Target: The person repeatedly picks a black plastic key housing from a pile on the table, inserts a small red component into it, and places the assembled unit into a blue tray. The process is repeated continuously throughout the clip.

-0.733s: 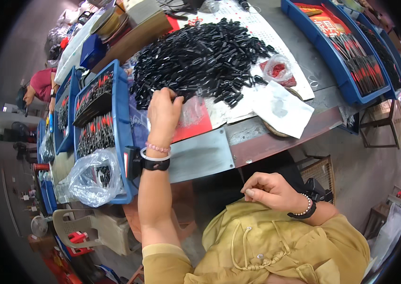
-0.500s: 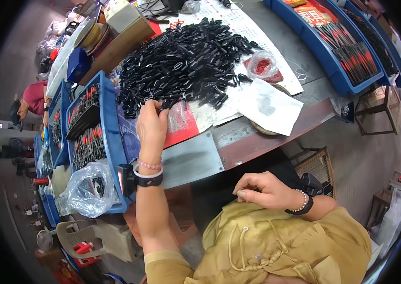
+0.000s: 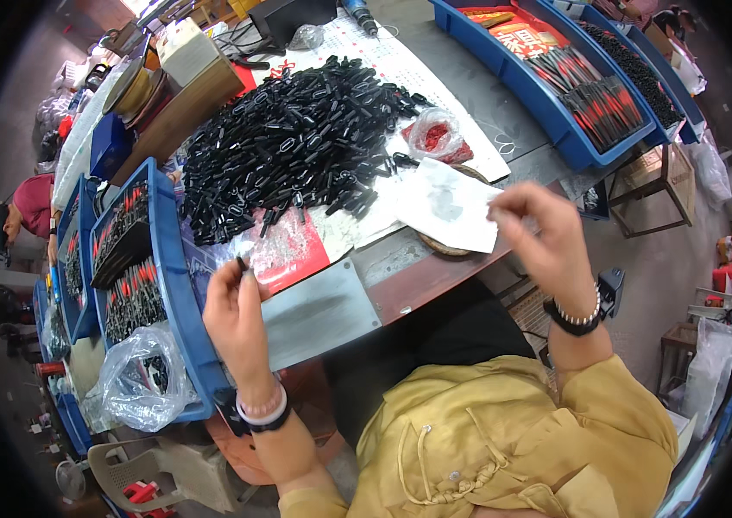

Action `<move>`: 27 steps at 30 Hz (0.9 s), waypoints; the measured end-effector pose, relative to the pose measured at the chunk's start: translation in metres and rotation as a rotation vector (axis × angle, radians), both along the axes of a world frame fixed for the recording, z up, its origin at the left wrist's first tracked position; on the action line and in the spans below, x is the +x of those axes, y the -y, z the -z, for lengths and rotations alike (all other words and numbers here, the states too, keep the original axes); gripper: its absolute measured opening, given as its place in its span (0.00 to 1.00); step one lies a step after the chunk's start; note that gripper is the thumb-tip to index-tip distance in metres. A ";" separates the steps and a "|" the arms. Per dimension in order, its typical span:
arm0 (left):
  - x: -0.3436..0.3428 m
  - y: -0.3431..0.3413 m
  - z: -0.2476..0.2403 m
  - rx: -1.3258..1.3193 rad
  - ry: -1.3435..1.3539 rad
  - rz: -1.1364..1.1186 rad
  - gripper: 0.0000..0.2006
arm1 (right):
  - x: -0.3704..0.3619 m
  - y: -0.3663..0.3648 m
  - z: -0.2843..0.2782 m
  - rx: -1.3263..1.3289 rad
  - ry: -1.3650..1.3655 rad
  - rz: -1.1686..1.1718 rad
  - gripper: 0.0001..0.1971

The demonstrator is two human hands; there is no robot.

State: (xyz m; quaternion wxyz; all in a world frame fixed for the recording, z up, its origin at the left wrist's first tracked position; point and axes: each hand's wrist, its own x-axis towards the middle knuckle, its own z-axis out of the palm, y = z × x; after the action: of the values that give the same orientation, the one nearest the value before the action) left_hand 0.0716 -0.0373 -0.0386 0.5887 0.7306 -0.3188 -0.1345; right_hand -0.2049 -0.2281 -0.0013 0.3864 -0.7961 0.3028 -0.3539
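Note:
My left hand point(image 3: 235, 315) is raised over the table's near edge, its fingertips pinched on a small black plastic piece point(image 3: 242, 263). Just beyond it lies a big heap of the same black pieces point(image 3: 297, 147) on white paper. My right hand point(image 3: 539, 233) is lifted to the right of the table, thumb and fingers close together; I cannot make out anything in them. A white sheet point(image 3: 448, 203) lies just left of that hand. A grey metal plate point(image 3: 318, 311) sits between my hands at the table edge.
Blue bins point(image 3: 172, 285) with red-and-black parts line the left side, with a clear plastic bag point(image 3: 137, 380) below. More blue trays point(image 3: 556, 86) stand at the back right. A small bag of red parts point(image 3: 431, 134) lies by the heap. Another person point(image 3: 25, 211) sits at far left.
My left hand has drawn back from the heap toward me, now pinching a black piece. My right hand has risen from my lap up to table height on the right.

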 end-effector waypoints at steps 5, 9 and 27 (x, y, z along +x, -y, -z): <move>-0.059 -0.035 -0.001 -0.313 -0.596 0.166 0.11 | 0.039 0.066 0.001 -0.285 -0.166 -0.029 0.06; -0.094 -0.052 0.007 -0.351 -0.842 0.240 0.14 | 0.078 0.101 0.021 -0.406 -0.577 -0.089 0.05; -0.127 -0.064 0.014 -0.235 -1.085 0.353 0.16 | 0.084 0.115 0.034 -0.177 -0.457 -0.079 0.06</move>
State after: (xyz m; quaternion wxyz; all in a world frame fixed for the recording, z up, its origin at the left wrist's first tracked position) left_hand -0.0558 0.0269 -0.0530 0.7136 0.4228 -0.1011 -0.5494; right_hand -0.1208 -0.3427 -0.0349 0.2499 -0.8975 0.3189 -0.1744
